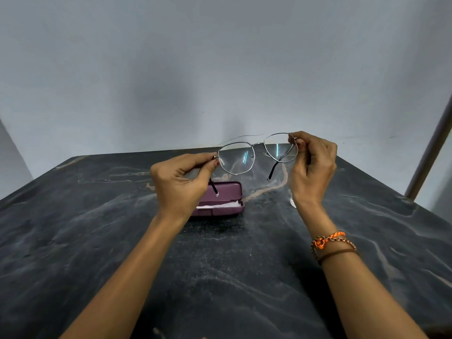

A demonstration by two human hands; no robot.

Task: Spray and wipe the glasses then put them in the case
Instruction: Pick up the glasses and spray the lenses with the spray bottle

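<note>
Thin metal-framed glasses [254, 152] are held up above the table, lenses facing me, temples unfolded and pointing down. My left hand [181, 182] pinches the frame's left hinge. My right hand [313, 165] pinches the right hinge. Below them a purple glasses case [225, 192] lies on the table with its lid open, and a white cloth [217, 205] shows inside it. My left hand covers part of the case. No spray bottle is recognisable in view.
The dark marbled table [220, 265] ends against a pale grey wall [220, 69]. A metal pole [430, 148] slants up at the right edge. A small shiny object [292, 203] peeks out behind my right wrist.
</note>
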